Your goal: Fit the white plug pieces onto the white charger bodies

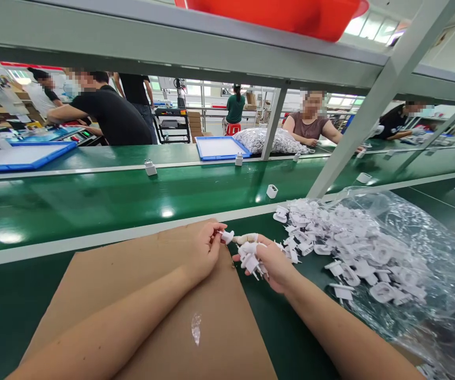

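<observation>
Over the far right corner of a brown cardboard sheet, my left hand is closed, its thumb and fingers pinching one white plug piece. Just to the right, my right hand grips a small bunch of white plug pieces with pins sticking out. White tape or finger covers wrap some of its fingers. Beyond that hand lies a big heap of the same white plug pieces, spilling from a clear plastic bag.
A green conveyor belt runs across in front, with white charger bodies spaced along it. A slanting metal post and an overhead shelf stand close. Across the belt are blue-rimmed trays and several people at work.
</observation>
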Tool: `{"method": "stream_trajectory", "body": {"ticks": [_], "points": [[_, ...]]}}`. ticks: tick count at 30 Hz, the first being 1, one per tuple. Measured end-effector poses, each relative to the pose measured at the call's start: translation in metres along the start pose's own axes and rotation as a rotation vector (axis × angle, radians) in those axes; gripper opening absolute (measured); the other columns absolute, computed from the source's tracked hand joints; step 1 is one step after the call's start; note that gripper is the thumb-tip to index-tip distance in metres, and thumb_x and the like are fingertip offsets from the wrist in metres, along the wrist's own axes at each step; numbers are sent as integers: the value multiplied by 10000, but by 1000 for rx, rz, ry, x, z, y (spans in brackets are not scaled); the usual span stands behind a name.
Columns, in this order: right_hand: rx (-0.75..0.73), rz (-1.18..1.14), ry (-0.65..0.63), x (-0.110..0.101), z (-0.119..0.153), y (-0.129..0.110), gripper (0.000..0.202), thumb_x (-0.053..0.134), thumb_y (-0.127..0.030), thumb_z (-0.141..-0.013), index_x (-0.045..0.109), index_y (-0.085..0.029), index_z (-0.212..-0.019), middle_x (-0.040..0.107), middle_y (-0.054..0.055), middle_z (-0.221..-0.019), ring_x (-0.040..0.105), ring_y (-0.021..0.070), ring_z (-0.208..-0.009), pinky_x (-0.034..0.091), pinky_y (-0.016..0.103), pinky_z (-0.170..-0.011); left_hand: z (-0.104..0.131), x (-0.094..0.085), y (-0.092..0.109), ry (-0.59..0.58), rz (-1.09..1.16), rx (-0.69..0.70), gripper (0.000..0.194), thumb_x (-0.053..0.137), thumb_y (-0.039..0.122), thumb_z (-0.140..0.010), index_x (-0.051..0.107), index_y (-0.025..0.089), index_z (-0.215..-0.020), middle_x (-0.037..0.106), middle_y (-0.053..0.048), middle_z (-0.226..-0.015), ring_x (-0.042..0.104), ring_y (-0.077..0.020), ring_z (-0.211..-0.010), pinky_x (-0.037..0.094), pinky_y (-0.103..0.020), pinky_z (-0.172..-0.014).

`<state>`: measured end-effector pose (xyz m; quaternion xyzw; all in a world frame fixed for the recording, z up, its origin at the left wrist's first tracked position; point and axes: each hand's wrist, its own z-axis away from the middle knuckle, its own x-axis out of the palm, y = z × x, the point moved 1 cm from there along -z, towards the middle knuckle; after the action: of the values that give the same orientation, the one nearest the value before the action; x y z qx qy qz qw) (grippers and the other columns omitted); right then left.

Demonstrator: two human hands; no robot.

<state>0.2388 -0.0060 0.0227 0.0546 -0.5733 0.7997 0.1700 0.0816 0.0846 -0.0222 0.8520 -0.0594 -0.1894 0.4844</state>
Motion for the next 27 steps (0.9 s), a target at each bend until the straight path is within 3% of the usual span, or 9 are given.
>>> {"method": "stream_trajectory", "body": {"ticks": [5,9,16,19,24,27], "points": [[239,-384,5,-2,-7,-4,202,598,-286,-881,653,-162,-1030,679,37,-727,603,87,-523,413,127,-380,0,-3,4,-31,-86,1,295,375,201,-969,633,211,-1112,688,-54,-1005,634,-170,-873,507,-315,-824],[273,-445,23,-8,-14,-1,177,705,-304,-857,636,-164,-941,701,51,-800,626,87,-557,416,121,-381,-1,-3,2,-21,-66,-56,301,387,217,-960,649,209,-1108,697,-57,-1054,633,-182,-903,498,-329,-854],[5,-29,25,-13,-10,0,302,787,-250,-615,655,-193,-881,719,85,-1091,716,195,-764,482,206,-423,-8,-3,-6,35,75,-196,235,460,268,-930,643,193,-1057,708,-70,-1065,652,-186,-897,520,-324,-810],[-160,239,63,-17,-10,0,278,737,-217,-589,699,-188,-863,709,84,-1124,691,187,-722,473,236,-451,-9,-2,-7,62,130,-220,233,539,305,-909,623,188,-1091,715,-58,-975,666,-171,-831,536,-309,-775],[-606,675,180,-22,-11,1,142,735,-224,-657,739,-210,-798,687,62,-1016,631,166,-776,508,297,-668,-7,-3,1,75,88,-102,249,613,359,-904,639,188,-1083,709,-47,-927,664,-158,-802,538,-288,-745],[-636,754,183,-20,-10,2,198,769,-270,-680,764,-223,-872,661,46,-953,574,135,-697,477,285,-642,-3,-4,11,42,-48,57,203,583,330,-935,658,191,-1063,700,-51,-926,637,-146,-767,513,-276,-694]]}}
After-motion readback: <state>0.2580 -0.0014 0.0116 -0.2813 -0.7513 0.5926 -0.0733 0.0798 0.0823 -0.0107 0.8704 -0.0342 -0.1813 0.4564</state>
